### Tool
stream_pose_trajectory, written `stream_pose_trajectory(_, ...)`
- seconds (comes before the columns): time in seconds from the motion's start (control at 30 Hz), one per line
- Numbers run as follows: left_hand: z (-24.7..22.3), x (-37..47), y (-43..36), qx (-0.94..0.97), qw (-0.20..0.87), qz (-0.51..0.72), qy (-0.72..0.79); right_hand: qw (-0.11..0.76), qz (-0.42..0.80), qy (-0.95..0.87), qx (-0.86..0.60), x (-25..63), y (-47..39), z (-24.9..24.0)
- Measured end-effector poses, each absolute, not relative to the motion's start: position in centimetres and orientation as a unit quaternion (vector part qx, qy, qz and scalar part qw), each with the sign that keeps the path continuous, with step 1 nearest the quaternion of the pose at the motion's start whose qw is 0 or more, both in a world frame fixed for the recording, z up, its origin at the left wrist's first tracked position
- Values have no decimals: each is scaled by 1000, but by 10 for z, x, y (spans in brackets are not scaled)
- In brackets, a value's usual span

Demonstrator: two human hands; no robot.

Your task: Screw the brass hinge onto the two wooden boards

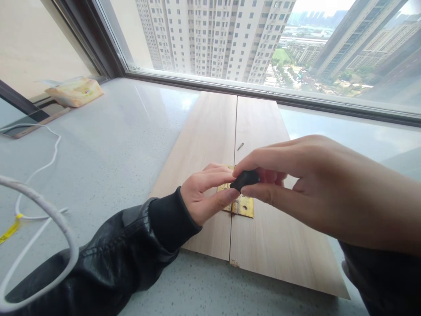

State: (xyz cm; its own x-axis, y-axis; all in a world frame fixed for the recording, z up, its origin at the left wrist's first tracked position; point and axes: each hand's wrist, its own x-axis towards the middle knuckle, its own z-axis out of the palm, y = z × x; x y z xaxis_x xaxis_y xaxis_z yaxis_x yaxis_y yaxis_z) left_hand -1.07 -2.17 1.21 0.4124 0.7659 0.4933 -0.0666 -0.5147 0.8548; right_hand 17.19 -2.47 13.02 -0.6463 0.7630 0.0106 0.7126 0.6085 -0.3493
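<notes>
My right hand is closed on a short black handle, which looks like that of a screwdriver; its shaft and tip are hidden from above. At the handle's left end, the thumb and fingers of my left hand close in and touch it. Beneath both hands lies a yellow metal hinge with screw holes, partly covered by them. It spans the seam between two pale wooden boards set side by side. One loose screw rests on the right board, close to the seam, beyond my hands.
The boards lie on a speckled white sill that meets a window frame. A tissue pack sits at the far left. White cable with a yellow tag loops along the left side, near my left sleeve.
</notes>
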Motion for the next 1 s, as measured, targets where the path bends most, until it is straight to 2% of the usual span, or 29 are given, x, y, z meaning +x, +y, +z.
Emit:
stream_pose_trajectory(0.17, 14, -10, -26, 693, 392, 521, 307, 75, 48, -893, -441, 162, -26, 129)
stream_pose_trajectory(0.4, 23, -6, -26, 738, 220, 556, 313, 49, -57, -874, -480, 141, -32, 124)
stream_pose_trajectory(0.47, 24, -7, -26, 748, 205, 553, 304, 55, -84, -856, -507, 136, -33, 123)
stream_pose_trajectory(0.57, 24, -8, -26, 756, 237, 535, 294, 70, -82, -850, -516, 137, -34, 124)
stream_pose_trajectory(0.73, 19, -13, -22, 761, 367, 477, 240, 98, 97, -907, -398, 156, -31, 128)
stream_pose_trajectory(0.8, 18, -15, -22, 755, 401, 463, 235, 93, 130, -905, -395, 162, -29, 129)
stream_pose_trajectory(0.9, 18, -17, -23, 741, 412, 460, 264, 81, 103, -899, -419, 163, -29, 128)
stream_pose_trajectory(1.0, 20, -14, -26, 733, 378, 481, 297, 73, 17, -899, -432, 157, -30, 127)
